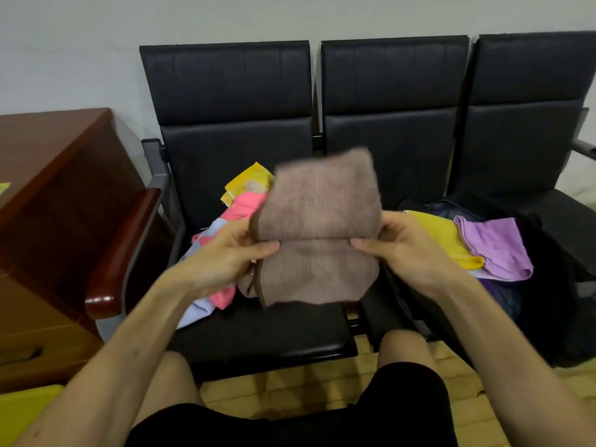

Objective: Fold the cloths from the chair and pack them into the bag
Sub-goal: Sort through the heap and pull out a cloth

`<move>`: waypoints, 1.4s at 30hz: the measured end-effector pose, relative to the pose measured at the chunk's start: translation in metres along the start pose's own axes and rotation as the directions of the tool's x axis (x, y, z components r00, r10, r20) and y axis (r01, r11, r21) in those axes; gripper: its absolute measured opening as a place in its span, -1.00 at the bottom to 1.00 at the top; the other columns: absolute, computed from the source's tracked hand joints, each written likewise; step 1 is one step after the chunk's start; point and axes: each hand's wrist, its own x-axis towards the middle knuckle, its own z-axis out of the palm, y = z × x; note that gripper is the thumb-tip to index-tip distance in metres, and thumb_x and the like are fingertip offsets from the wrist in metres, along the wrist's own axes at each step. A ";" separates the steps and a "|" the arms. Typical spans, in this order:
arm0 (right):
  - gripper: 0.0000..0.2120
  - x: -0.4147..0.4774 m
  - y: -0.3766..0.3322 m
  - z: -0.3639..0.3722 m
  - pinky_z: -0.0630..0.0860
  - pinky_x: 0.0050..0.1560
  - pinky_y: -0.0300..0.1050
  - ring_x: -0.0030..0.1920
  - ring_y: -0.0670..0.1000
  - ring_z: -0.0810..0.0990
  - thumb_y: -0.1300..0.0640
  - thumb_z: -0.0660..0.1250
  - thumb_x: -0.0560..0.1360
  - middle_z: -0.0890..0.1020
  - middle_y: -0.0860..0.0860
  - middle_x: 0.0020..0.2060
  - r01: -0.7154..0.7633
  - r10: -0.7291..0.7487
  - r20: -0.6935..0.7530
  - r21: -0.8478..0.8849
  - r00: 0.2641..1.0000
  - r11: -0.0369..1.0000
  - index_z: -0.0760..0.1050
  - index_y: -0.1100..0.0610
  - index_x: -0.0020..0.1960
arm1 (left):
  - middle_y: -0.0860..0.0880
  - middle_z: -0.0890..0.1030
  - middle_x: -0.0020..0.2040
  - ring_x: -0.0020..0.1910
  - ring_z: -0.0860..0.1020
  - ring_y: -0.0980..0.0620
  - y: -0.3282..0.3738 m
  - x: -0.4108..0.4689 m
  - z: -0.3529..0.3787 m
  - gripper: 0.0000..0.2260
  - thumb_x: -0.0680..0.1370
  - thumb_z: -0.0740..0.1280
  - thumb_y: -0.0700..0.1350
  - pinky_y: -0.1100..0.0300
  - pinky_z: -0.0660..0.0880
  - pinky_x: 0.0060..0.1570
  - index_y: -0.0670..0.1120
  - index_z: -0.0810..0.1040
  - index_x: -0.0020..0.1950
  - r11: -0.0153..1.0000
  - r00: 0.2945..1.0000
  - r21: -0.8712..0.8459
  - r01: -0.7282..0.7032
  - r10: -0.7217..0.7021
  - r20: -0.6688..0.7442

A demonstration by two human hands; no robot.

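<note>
- Left hand (230, 253) and right hand (408, 250) pinch the brown cloth (317, 230) at its side edges, above the chair (258, 330).
- Cloth pile (232, 214) lies behind it on the chair; the bag (548, 301) sits right of the chair.

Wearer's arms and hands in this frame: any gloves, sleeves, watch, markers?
Left hand and right hand: no gloves, rings or markers visible. Left forearm and right forearm: no sleeves in view, no watch, wristband or cables. The only clothing seen is black shorts. Slight blur could hide small details.
</note>
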 end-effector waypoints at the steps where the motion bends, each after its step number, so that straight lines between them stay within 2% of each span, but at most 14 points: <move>1: -0.57 -0.001 -0.013 -0.002 0.56 -0.13 -0.34 -0.11 -0.19 0.69 0.49 0.28 0.51 0.73 -0.15 -0.21 0.068 -0.068 -0.001 -0.011 0.998 0.998 0.69 -0.02 -0.15 | 0.03 0.73 -0.08 -0.01 0.69 0.10 0.015 -0.004 0.001 -0.63 0.52 0.30 -0.39 0.27 0.60 -0.06 0.05 0.73 -0.03 0.993 0.995 0.072 -0.098 0.098 0.008; 4: -0.43 -0.001 -0.032 -0.006 0.58 -0.05 -0.26 0.00 -0.08 0.70 0.61 0.22 0.45 0.74 -0.04 -0.13 0.201 -0.203 0.055 0.029 0.978 0.979 0.69 0.03 -0.39 | 0.08 0.73 -0.18 -0.10 0.69 0.14 0.037 -0.003 0.002 -0.37 0.50 0.21 -0.60 0.29 0.59 -0.12 0.12 0.74 -0.24 0.929 0.961 0.250 -0.274 0.276 0.028; 8: -0.41 0.001 -0.024 -0.012 0.58 0.05 -0.13 0.13 0.08 0.67 0.68 0.14 0.37 0.73 0.08 0.01 0.203 -0.207 0.039 0.090 0.978 0.975 0.65 0.09 -0.46 | -0.10 0.72 0.00 0.13 0.65 -0.04 0.035 0.003 0.005 -0.29 0.38 0.04 -0.69 -0.02 0.62 0.11 0.02 0.75 -0.24 0.896 0.943 0.300 -0.328 0.328 0.052; 11: -0.45 -0.003 -0.020 -0.013 0.59 -0.02 -0.16 0.10 0.06 0.68 0.62 0.15 0.40 0.73 0.07 -0.01 0.180 -0.182 -0.008 0.179 0.983 0.967 0.67 0.08 -0.38 | -0.10 0.71 0.01 0.15 0.64 -0.05 0.035 0.002 0.012 -0.29 0.40 0.05 -0.69 0.02 0.60 0.15 0.04 0.74 -0.26 0.905 0.941 0.259 -0.336 0.333 0.057; 16: -0.78 -0.010 -0.013 -0.011 0.55 -0.26 -0.24 -0.20 -0.09 0.66 0.18 0.27 0.53 0.71 -0.02 -0.16 0.031 -0.008 -0.069 0.339 0.998 0.940 0.66 0.02 0.05 | -0.10 0.72 -0.11 -0.01 0.68 -0.07 0.037 0.006 0.024 -0.41 0.48 0.16 -0.62 0.12 0.63 -0.03 -0.01 0.73 -0.31 0.932 0.941 0.135 -0.337 0.338 0.010; 19: -0.62 -0.021 -0.001 -0.005 0.56 -0.17 -0.21 -0.24 -0.07 0.67 -0.15 0.24 0.47 0.70 0.00 -0.25 -0.164 0.169 0.037 0.518 0.985 0.839 0.74 0.06 -0.19 | -0.08 0.71 -0.15 -0.07 0.68 -0.06 0.037 0.007 0.027 -0.48 0.49 0.21 -0.57 0.13 0.64 -0.08 -0.03 0.71 -0.34 0.940 0.942 0.065 -0.335 0.336 -0.012; 22: -0.36 -0.028 0.016 0.005 0.54 0.13 0.00 0.05 0.04 0.69 -0.41 0.42 0.25 0.71 0.06 0.05 -0.257 0.238 0.104 0.528 0.966 0.810 0.69 0.07 0.06 | -0.14 0.69 -0.09 -0.02 0.68 -0.10 0.035 0.008 0.026 -0.53 0.50 0.23 -0.54 0.13 0.64 -0.07 -0.05 0.72 -0.31 0.949 0.949 0.058 -0.310 0.312 -0.039; 25: -0.61 -0.029 0.020 0.011 0.63 -0.04 -0.13 0.02 0.01 0.71 0.06 0.54 0.34 0.72 0.06 0.04 -0.205 0.215 -0.001 0.304 0.977 0.930 0.59 0.12 0.13 | -0.07 0.70 -0.05 -0.03 0.68 -0.05 0.033 0.008 0.025 -0.56 0.54 0.23 -0.50 0.13 0.64 -0.08 0.00 0.70 -0.01 0.957 0.960 0.111 -0.267 0.274 -0.052; 28: -0.65 -0.032 0.018 0.012 0.63 -0.13 -0.18 -0.04 0.01 0.72 0.19 0.47 0.31 0.74 0.03 -0.06 -0.165 0.188 -0.048 0.305 0.981 0.938 0.58 0.15 0.09 | -0.07 0.66 -0.10 -0.24 0.62 0.05 0.027 0.005 0.023 -0.53 0.55 0.26 -0.34 0.18 0.57 -0.27 0.12 0.52 0.34 0.972 0.994 -0.206 -0.111 0.111 -0.014; 31: -0.64 -0.033 0.020 0.012 0.63 -0.15 -0.18 -0.07 0.00 0.73 0.17 0.47 0.28 0.74 0.03 -0.08 -0.145 0.190 -0.088 0.370 0.978 0.918 0.58 0.14 0.08 | -0.08 0.69 0.02 -0.06 0.68 -0.02 0.007 -0.004 0.024 -0.57 0.41 0.46 0.07 0.06 0.63 -0.10 -0.04 0.64 0.24 0.791 0.980 -0.606 0.078 0.051 0.192; 33: -0.62 -0.033 0.025 0.014 0.63 -0.14 -0.17 -0.05 0.02 0.72 0.17 0.47 0.29 0.74 0.04 -0.06 -0.144 0.196 -0.103 0.377 0.975 0.915 0.58 0.15 0.10 | -0.07 0.69 0.10 0.06 0.67 -0.03 -0.013 -0.009 0.033 -0.45 0.26 0.55 0.28 0.00 0.62 0.06 -0.01 0.71 0.13 0.814 0.972 -0.566 0.132 0.005 0.233; 35: -0.59 -0.031 0.034 0.016 0.63 -0.10 -0.15 0.00 0.04 0.72 0.16 0.49 0.33 0.73 0.05 -0.02 -0.177 0.229 -0.109 0.359 0.967 0.917 0.57 0.16 0.16 | -0.02 0.71 0.08 0.05 0.69 0.02 -0.028 -0.013 0.044 -0.40 0.10 0.66 0.23 0.05 0.64 0.01 0.00 0.74 0.04 0.869 0.979 -0.456 0.193 -0.140 0.146; 38: -0.66 -0.027 0.055 0.013 0.63 -0.07 -0.14 0.03 0.01 0.71 0.16 0.49 0.43 0.72 0.02 0.02 -0.281 0.318 -0.111 0.263 0.941 0.923 0.55 0.12 0.18 | 0.08 0.72 0.02 0.04 0.68 0.11 -0.051 -0.011 0.050 -0.60 0.37 0.53 -0.14 0.19 0.61 -0.01 -0.05 0.56 0.17 0.967 0.979 -0.153 0.201 -0.203 0.007; 42: -0.68 -0.027 0.089 0.006 0.63 0.05 -0.06 0.03 -0.01 0.71 0.08 0.48 0.46 0.70 0.02 0.06 -0.485 0.492 -0.038 0.126 0.870 0.865 0.53 0.07 0.19 | -0.12 0.66 0.20 0.17 0.64 -0.05 -0.078 -0.008 0.043 -0.60 0.46 0.49 -0.24 0.04 0.57 0.19 -0.18 0.54 0.28 0.963 0.964 -0.046 0.266 -0.266 0.001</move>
